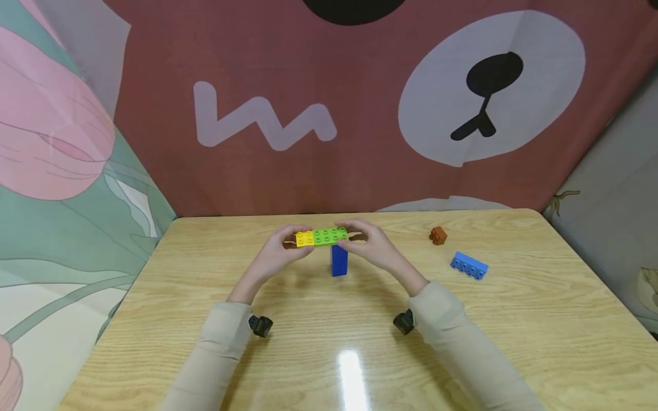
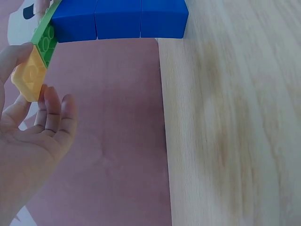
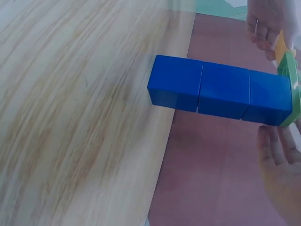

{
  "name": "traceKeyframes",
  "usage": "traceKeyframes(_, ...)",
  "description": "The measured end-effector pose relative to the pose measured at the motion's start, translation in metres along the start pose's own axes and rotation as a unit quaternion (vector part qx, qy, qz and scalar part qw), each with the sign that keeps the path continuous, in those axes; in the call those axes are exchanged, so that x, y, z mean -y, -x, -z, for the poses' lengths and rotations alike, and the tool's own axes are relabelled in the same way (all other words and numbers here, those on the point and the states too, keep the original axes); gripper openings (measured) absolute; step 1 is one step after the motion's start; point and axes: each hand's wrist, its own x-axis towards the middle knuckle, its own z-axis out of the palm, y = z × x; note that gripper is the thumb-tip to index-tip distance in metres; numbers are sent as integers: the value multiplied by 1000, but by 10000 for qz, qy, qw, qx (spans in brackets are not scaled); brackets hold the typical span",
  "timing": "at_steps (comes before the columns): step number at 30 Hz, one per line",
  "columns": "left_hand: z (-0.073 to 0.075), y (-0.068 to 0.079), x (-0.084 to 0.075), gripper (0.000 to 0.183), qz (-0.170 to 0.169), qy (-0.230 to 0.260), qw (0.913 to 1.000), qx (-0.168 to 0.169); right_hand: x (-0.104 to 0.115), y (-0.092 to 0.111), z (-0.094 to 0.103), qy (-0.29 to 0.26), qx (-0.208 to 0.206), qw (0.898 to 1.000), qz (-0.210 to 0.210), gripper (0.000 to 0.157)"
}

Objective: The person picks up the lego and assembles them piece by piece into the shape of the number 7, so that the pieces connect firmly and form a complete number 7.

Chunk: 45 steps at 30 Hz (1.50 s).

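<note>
A column of three stacked blue bricks (image 3: 223, 89) stands upright on the wooden table. Across its top lies a long green brick (image 1: 329, 236), with a yellow brick (image 1: 305, 238) in line at its left end and sticking out past the column. My left hand (image 1: 276, 251) pinches the yellow brick between thumb and fingers, front and back. At the other end my right hand (image 1: 372, 245) holds the green brick, right above the column. In the left wrist view the yellow brick (image 2: 30, 75) shows between the thumb and fingertips.
On the right side of the table (image 1: 205, 274) lie a light blue brick (image 1: 469, 266) with its studs toward me and, farther back, a small brown brick (image 1: 438, 236). A patterned cloth (image 1: 308, 182) hangs behind the table's back edge.
</note>
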Motion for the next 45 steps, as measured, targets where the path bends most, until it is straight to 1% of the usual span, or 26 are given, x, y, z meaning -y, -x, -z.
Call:
traceKeyframes(6,-3,-1,0,46,-96,35,9999,-29,2,-1,0,445,-109,9989,123,35)
traceKeyframes(9,-3,-1,0,45,-45,64,9999,-87,2,-2,0,556,-73,9983,171,34)
traceKeyframes(13,-4,0,0,46,88,133,9997,-162,3,-3,-1,584,-18,9982,136,35)
traceKeyframes(20,-4,1,-1,47,210,238,9992,-236,5,-4,0,523,24,9986,98,36)
traceKeyframes(25,-3,2,0,49,219,226,9992,-249,4,-4,-1,443,6,9990,95,37)
traceKeyframes(30,-4,2,-1,50,270,258,9990,-265,3,-3,-3,370,-53,9993,72,37)
traceKeyframes(34,-4,1,-2,51,407,400,9979,-304,2,-3,-4,295,-116,9995,67,36)
traceKeyframes(38,-5,1,-2,49,468,420,9973,-377,2,-2,-4,172,-178,9997,10,37)
traceKeyframes(45,-5,1,-3,49,500,484,9968,-402,1,2,-1,33,-247,9996,-126,49)
